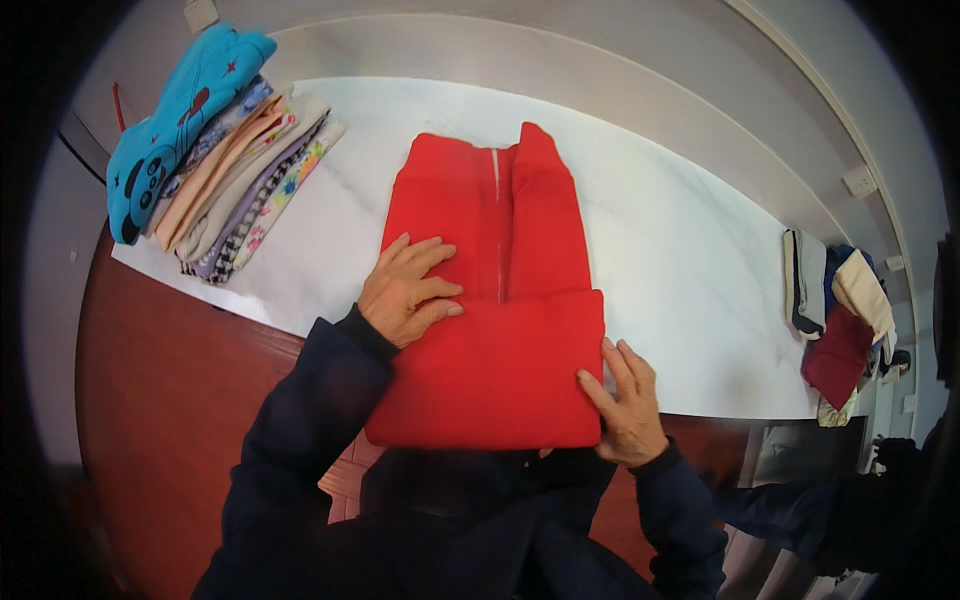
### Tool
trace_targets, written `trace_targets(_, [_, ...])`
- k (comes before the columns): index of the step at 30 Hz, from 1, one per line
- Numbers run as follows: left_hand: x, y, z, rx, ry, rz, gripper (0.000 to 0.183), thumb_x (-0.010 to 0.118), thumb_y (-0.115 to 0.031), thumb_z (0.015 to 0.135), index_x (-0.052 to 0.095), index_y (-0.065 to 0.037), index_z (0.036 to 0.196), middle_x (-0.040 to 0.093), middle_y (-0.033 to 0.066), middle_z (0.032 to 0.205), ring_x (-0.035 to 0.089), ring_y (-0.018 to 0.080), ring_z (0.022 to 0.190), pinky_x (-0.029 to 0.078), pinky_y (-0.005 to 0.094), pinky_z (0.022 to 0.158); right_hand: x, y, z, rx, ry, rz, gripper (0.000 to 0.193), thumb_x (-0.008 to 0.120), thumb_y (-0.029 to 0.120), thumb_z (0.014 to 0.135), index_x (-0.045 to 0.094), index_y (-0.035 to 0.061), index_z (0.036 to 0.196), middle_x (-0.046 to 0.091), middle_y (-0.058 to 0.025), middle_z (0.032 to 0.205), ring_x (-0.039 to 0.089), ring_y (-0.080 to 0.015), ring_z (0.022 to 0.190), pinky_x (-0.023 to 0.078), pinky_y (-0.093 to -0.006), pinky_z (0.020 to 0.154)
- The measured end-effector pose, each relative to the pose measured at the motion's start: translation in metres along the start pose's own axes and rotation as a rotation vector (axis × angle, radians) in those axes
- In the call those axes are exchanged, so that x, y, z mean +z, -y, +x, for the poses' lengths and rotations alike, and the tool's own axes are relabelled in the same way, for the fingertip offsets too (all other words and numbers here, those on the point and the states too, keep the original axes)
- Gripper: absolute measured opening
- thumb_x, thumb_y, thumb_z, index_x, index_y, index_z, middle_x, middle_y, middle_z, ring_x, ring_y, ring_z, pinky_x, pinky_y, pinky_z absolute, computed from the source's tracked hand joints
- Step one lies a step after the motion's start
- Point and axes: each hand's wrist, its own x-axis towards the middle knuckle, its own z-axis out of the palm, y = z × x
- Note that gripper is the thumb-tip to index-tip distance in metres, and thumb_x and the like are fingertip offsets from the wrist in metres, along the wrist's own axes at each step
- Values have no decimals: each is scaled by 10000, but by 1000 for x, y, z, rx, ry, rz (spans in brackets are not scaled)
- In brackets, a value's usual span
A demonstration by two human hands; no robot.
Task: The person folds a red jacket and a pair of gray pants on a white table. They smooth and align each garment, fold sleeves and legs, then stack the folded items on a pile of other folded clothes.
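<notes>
A red garment point(490, 370) lies on the white marbled table in front of me, its near part folded over toward the far side. A pale line runs down the middle of its far part, between two red layers. My left hand point(408, 288) rests flat on the garment's left side with the fingers spread, its fingertips just beyond the fold. At the right edge of the folded part is my right hand point(628, 400), fingers stretched out along the edge and thumb touching the red cloth. The garment's near edge overhangs the table by my lap.
A stack of folded, patterned clothes point(235, 190) stands at the far left, topped by a blue panda-print item point(175, 135). More folded clothes, with a dark red piece point(840, 355), lie at the right end of the white table point(690, 260). A wall borders the far side.
</notes>
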Motion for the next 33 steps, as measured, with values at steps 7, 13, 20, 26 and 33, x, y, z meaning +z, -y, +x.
trace_targets(7, [-6, -3, 2, -27, 15, -10, 294, 783, -306, 848, 754, -102, 1057, 609, 143, 1370, 486, 339, 1367, 290, 541, 1181, 25, -8, 30, -57, -256, -43, 512, 784, 237, 740, 688, 132, 1233, 551, -186, 1410, 490, -390, 1323, 407, -495, 1063])
trace_targets(13, [-17, 5, -13, -16, -147, -210, 301, 724, -118, 878, 707, -25, 1164, 641, 172, 1319, 552, 357, 1311, 401, 469, 1126, 8, -9, 40, -58, -213, 152, 461, 778, 211, 725, 701, 81, 1160, 613, -161, 1327, 557, -364, 1265, 416, -464, 1054])
trace_targets(20, [-49, 1, -75, 26, -174, -204, 444, 592, 66, 822, 645, 21, 1260, 599, 245, 1355, 558, 396, 1312, 451, 409, 1088, 3, -18, 47, 1, -153, 326, 461, 800, 184, 722, 702, 67, 1157, 626, -149, 1303, 569, -362, 1234, 444, -443, 1033])
trace_targets(26, [-42, -17, -83, 46, -92, 102, 548, 735, -250, 778, 648, -30, 1272, 543, 247, 1421, 501, 438, 1351, 430, 472, 1095, 6, -19, 54, 40, -129, 414, 506, 824, 130, 703, 688, 56, 1186, 556, -168, 1384, 552, -339, 1191, 513, -408, 964])
trace_targets(33, [-31, -5, -74, 106, -181, 132, 489, 754, -267, 752, 681, -61, 1190, 568, 233, 1395, 546, 422, 1297, 465, 449, 1011, 2, -23, 74, -5, -69, 79, 524, 775, 217, 745, 662, 64, 1232, 539, -168, 1406, 533, -349, 1227, 507, -405, 960])
